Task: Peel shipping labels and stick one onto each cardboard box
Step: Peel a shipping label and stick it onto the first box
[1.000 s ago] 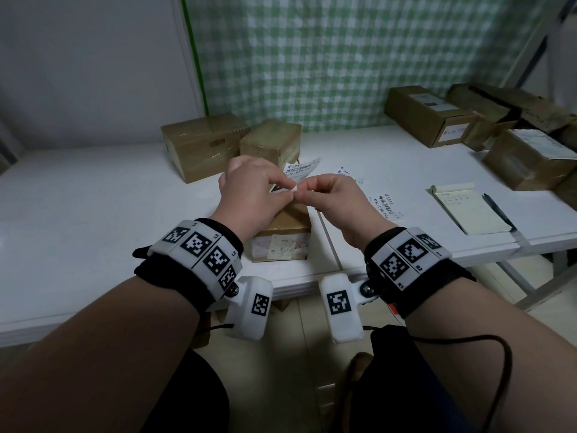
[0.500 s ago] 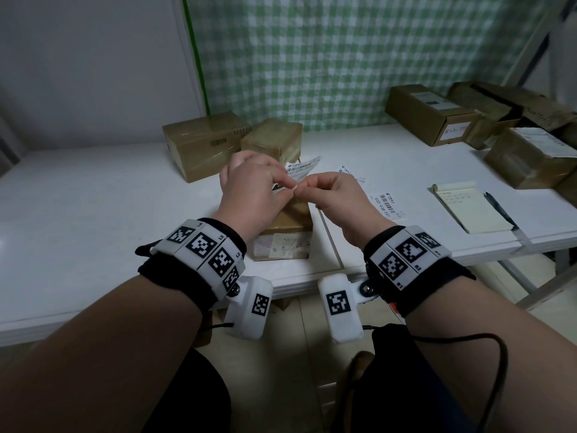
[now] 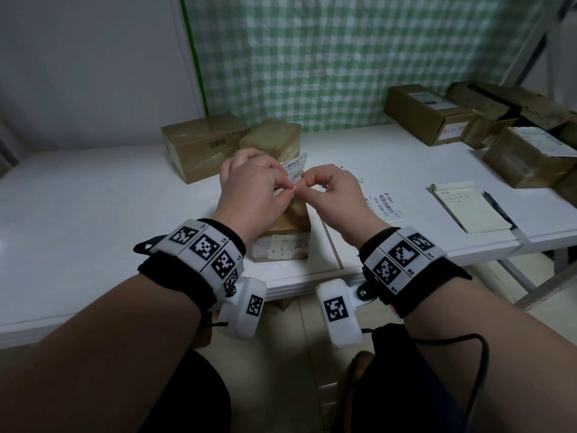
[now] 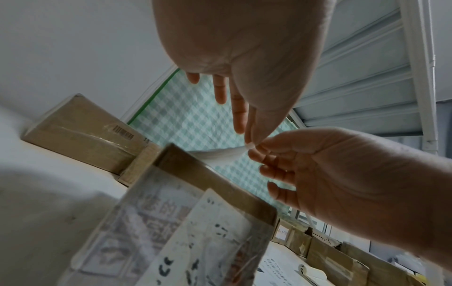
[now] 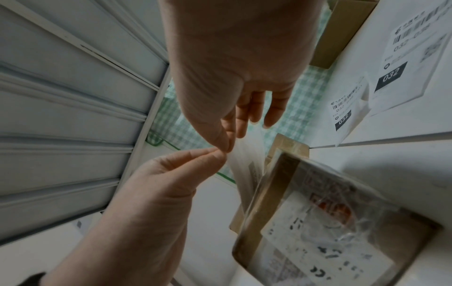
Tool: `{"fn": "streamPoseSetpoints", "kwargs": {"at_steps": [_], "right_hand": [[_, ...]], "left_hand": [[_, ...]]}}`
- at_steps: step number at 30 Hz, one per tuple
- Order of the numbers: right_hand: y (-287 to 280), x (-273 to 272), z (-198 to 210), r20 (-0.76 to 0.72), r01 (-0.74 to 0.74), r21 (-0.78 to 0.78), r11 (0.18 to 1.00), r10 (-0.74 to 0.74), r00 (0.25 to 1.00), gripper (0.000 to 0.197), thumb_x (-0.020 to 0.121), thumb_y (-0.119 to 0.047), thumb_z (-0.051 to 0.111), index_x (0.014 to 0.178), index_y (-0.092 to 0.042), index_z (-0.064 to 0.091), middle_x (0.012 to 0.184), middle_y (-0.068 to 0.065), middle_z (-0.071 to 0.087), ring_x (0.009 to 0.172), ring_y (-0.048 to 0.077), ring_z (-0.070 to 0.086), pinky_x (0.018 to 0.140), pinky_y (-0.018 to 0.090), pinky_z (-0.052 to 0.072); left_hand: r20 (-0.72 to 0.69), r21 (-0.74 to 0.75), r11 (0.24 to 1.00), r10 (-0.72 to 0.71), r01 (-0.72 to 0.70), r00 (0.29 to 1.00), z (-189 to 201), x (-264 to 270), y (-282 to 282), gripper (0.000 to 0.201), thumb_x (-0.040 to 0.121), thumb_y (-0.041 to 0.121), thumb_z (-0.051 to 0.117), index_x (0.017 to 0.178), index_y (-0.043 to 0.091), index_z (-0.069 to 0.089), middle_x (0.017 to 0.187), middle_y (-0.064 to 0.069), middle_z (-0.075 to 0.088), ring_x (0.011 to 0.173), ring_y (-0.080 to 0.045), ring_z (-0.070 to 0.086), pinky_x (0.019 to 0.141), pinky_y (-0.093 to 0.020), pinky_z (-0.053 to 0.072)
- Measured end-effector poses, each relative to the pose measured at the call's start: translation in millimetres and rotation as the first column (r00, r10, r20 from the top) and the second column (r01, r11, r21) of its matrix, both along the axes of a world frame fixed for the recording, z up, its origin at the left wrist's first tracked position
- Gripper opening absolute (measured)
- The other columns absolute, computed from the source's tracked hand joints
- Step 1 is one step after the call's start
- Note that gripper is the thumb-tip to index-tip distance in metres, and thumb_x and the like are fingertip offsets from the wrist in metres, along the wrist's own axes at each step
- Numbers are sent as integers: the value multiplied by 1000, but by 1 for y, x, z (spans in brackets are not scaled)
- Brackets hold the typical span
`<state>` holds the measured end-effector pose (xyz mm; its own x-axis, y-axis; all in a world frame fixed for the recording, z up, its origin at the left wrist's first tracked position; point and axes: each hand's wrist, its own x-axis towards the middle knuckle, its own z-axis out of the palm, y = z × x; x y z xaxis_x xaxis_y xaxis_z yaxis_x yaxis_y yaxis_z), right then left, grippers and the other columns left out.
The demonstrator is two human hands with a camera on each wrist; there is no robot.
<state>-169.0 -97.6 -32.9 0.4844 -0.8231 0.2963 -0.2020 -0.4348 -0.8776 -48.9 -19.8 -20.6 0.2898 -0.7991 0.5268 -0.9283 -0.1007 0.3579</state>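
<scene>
Both hands meet above a small cardboard box (image 3: 292,225) at the table's front edge. My left hand (image 3: 288,188) and right hand (image 3: 304,185) each pinch the same corner of a white shipping label (image 3: 295,167) between thumb and forefinger. The label sticks up behind the hands, print facing me. In the left wrist view the label (image 4: 220,154) curves away from the left hand (image 4: 249,141) and the right hand (image 4: 259,148), over the box (image 4: 195,212). From the right wrist, the label (image 5: 247,160) hangs beside the box (image 5: 318,212).
Two taped boxes (image 3: 203,145) (image 3: 271,139) stand just behind the hands. More boxes (image 3: 427,110) (image 3: 527,154) fill the back right. Loose labels (image 3: 385,204), a notepad (image 3: 471,210) and a pen (image 3: 496,207) lie on the white table (image 3: 93,214) to the right.
Hardly anything: both hands stay together pinching the label's corner above the box, shifting only slightly.
</scene>
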Motion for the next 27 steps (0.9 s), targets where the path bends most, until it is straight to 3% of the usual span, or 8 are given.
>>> {"fn": "streamPoseSetpoints", "kwargs": {"at_steps": [5, 10, 14, 18, 21, 22, 25, 27], "right_hand": [[-3, 1, 2, -71, 0, -145, 989, -10, 997, 13, 80, -13, 67, 67, -15, 67, 73, -15, 57, 87, 8, 55, 73, 11, 37], [-9, 2, -5, -142, -2, -187, 982, -25, 990, 10, 81, -20, 66, 73, -14, 69, 97, -5, 59, 108, 21, 52, 91, 33, 41], [-8, 3, -5, -130, -3, -209, 978, -25, 991, 11, 81, -18, 65, 72, -12, 68, 98, -4, 57, 109, 26, 51, 87, 30, 41], [-12, -2, -3, -116, 52, -164, 985, -72, 991, 16, 82, -16, 62, 66, -19, 63, 101, -3, 57, 112, 25, 48, 93, 33, 43], [-16, -8, 0, -90, 112, -123, 986, -124, 988, 29, 82, -15, 60, 57, -28, 53, 95, -6, 55, 111, 23, 50, 93, 35, 43], [-18, -10, 1, -88, 139, -120, 983, -150, 985, 28, 82, -16, 59, 57, -27, 54, 92, -6, 56, 108, 23, 52, 92, 35, 44], [-24, -15, 2, -32, 172, 12, 985, -171, 985, 19, 80, -14, 60, 62, -16, 62, 78, -6, 61, 84, 16, 57, 79, 34, 47], [-21, -18, 6, 38, 79, 169, 982, -86, 996, 14, 84, -18, 61, 73, -12, 65, 79, -3, 63, 76, 13, 56, 71, 30, 45]], "left_hand": [[7, -16, 1000, -5, 5, 1000, 2, -2, 0, 14, 84, 32, 65, 85, 23, 76, 104, 9, 66, 123, -21, 37, 101, -33, 15], [11, -4, 1000, 1, -1, 1000, 3, -3, -1, 16, 84, 32, 64, 84, 22, 76, 105, 9, 66, 122, -21, 37, 102, -34, 16], [-23, 21, 1000, 20, -20, 1000, 5, -4, -2, 15, 84, 33, 62, 80, 24, 73, 105, 10, 66, 121, -19, 38, 102, -35, 19], [-196, 20, 1000, 8, -5, 981, 7, 5, -3, 13, 85, 26, 58, 74, 31, 62, 94, 9, 66, 109, -22, 50, 96, -39, 37], [-466, 14, 999, -24, 35, 884, 11, 8, -2, 16, 89, 18, 55, 76, 23, 62, 80, 12, 60, 77, -7, 54, 68, -17, 41], [-553, 10, 999, -25, 37, 833, 12, 9, -1, 17, 91, 17, 54, 76, 21, 62, 78, 11, 59, 73, -5, 53, 63, -16, 41], [-793, -46, 999, -48, 19, 607, 14, 13, -1, 22, 93, 15, 48, 75, 19, 60, 79, 1, 60, 76, -14, 56, 77, -33, 50], [-870, -66, 997, -79, 44, 486, 17, 12, 0, 22, 94, 15, 47, 77, 19, 59, 82, -3, 62, 82, -18, 59, 82, -35, 51]]}}
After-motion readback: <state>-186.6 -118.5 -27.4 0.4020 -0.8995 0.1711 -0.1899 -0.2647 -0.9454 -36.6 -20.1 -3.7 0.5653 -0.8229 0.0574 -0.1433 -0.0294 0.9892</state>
